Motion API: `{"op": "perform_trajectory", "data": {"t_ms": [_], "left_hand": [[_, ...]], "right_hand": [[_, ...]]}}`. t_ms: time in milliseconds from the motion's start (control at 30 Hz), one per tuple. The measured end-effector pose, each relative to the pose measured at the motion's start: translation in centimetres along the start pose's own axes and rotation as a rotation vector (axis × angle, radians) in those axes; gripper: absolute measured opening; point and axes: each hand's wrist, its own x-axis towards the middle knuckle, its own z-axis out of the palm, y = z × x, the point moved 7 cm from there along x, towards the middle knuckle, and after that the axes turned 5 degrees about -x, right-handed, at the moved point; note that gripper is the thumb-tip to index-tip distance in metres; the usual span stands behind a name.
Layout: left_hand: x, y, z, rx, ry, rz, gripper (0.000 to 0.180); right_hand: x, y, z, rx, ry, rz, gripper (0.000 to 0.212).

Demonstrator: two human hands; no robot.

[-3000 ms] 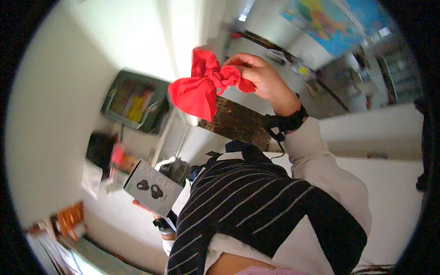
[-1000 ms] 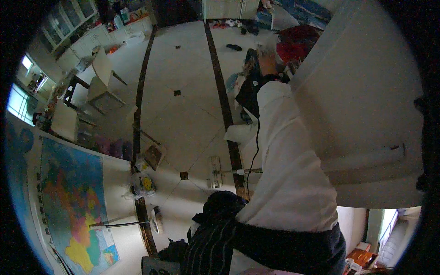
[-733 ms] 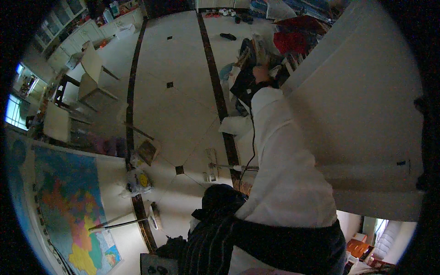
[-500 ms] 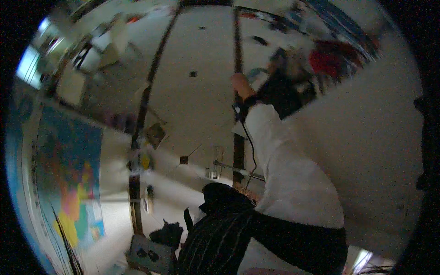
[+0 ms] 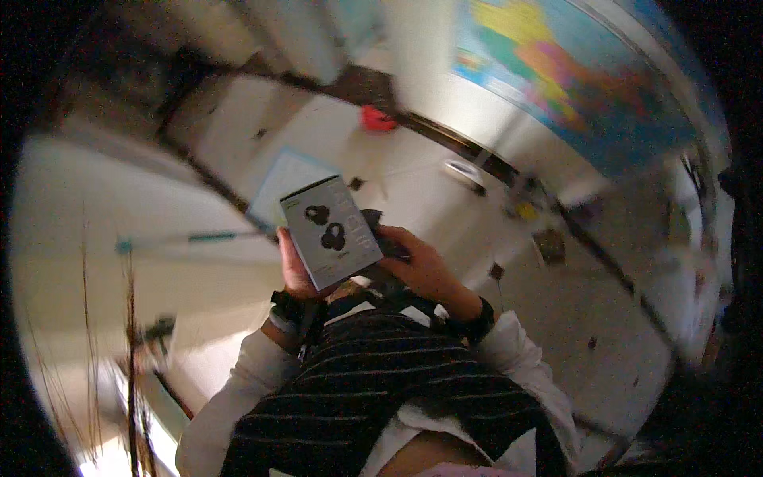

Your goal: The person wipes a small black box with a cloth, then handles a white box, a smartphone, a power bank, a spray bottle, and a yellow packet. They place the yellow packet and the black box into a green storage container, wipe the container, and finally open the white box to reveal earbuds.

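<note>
A light grey box (image 5: 328, 232) with two dark earbud-like shapes pictured on its face is held tilted in front of my body. My left hand (image 5: 292, 269) grips it along the left and lower side, thumb up the edge. My right hand (image 5: 427, 269) is at its right edge, fingers curled on a dark, crumpled thing (image 5: 394, 246) that looks like cloth or a soft pouch; its kind is not plain. Part of that dark thing shows behind the box. Both wrists have black bands, and a dark striped garment (image 5: 350, 381) is below.
Pale tiled floor (image 5: 413, 191) has dark border strips. By the far wall are a red object (image 5: 377, 119) and a blurred white, rounded thing (image 5: 463, 174). A colourful map (image 5: 548, 71) hangs upper right. Thin stems (image 5: 131, 318) and a teal-ended pole (image 5: 211, 237) are on the left.
The view has swung round, moving the map from left to upper right. My right arm has come down from its reach to the box, now raised from the lower left to the middle.
</note>
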Motion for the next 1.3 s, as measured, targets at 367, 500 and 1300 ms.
{"op": "perform_trajectory", "data": {"t_ms": [367, 500, 1300], "left_hand": [[0.5, -9.6, 6.4, -0.546, -0.083, 0.298, 0.090], [-3.4, -10.9, 8.0, -1.094, -0.368, 0.522, 0.077], [-15.6, -16.1, 5.9, -0.591, 0.517, 1.151, 0.077]], "right_hand": [[0.3, -8.6, -8.6, -0.512, -0.510, -0.831, 0.027], [-0.5, -6.7, 0.1, -0.862, -0.720, -1.035, 0.048], [-3.1, -7.0, 3.9, 0.147, -1.442, -0.907, 0.049]]}}
